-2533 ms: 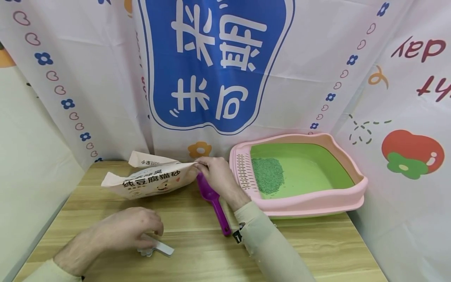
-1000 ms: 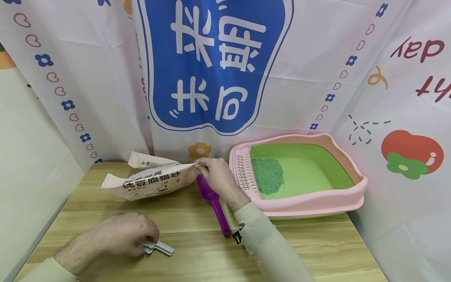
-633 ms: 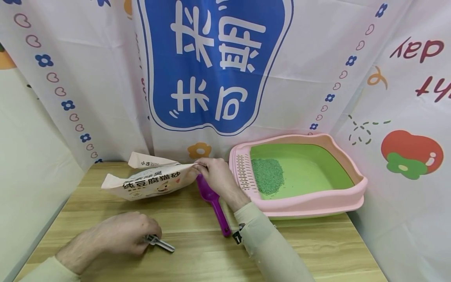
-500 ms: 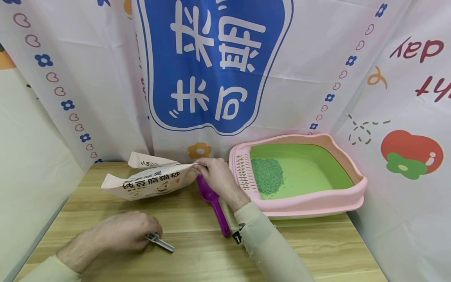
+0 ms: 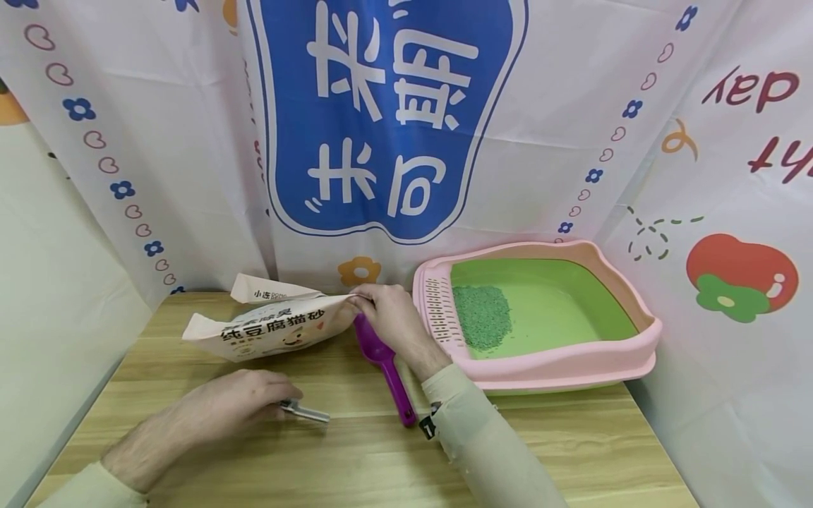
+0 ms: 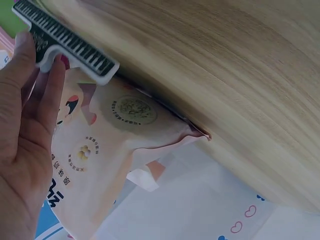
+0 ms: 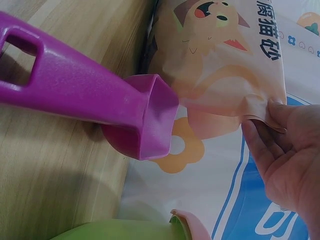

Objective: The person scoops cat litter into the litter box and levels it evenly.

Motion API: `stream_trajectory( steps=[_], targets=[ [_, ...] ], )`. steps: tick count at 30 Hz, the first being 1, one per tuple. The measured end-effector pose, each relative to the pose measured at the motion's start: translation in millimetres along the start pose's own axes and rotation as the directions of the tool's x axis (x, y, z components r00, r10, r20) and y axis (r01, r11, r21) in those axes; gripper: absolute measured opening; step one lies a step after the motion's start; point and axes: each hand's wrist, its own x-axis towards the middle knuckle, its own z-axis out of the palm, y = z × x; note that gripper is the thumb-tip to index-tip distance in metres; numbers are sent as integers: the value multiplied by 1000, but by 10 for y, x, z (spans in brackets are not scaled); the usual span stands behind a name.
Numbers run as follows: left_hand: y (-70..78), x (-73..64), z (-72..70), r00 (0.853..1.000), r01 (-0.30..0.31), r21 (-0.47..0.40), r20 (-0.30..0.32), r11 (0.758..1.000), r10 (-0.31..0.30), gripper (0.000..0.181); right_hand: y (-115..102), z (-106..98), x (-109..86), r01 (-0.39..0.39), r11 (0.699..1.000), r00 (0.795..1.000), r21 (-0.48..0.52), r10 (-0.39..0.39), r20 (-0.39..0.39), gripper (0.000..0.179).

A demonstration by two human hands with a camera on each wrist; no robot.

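Observation:
In the head view, my left hand grips a pale bag clip just in front of a cat litter bag. The left wrist view shows the clip's dark, ridged face pinched between thumb and fingers, overlapping the bag. My right hand pinches the bag's top right corner, its fingertips folding the edge in the right wrist view. The cream bag, printed with a cartoon cat, lies on its side on the wooden table. A purple scoop rests below my right wrist, its bowl partly hidden in the head view.
A pink-rimmed green litter box stands at the right, with a heap of green litter at its left end. Printed cloth hangs behind the wooden table, close to the bag and box.
My left hand first fingers the clip low on the table, then grips it and carries it up and rightward toward the bag. My right hand keeps its pinch on the bag corner.

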Motion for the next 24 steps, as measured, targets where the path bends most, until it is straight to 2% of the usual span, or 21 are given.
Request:
stream_trajectory(
  steps=[6, 11, 21, 23, 24],
  targets=[
    [63, 44, -38, 994, 44, 116, -105, 992, -32, 35, 0, 6, 4, 10, 1000, 1000, -1, -10, -2, 24],
    [111, 76, -73, 979, 63, 134, -201, 989, -35, 39, 3, 6, 6, 11, 1000, 1000, 2, -11, 6, 24],
    [212, 133, -148, 928, 128, 157, -368, 979, -62, 50, 10, 13, 2, 0, 1000, 1000, 10, 0, 16, 27],
    [220, 148, -171, 915, 127, 167, -400, 978, -51, 48, 8, 15, 3, -3, 1000, 1000, 5, 2, 16, 26],
    [223, 156, -183, 908, 130, 171, -415, 977, -48, 41, 7, 15, 4, -2, 1000, 1000, 3, 2, 15, 26]
  ],
)
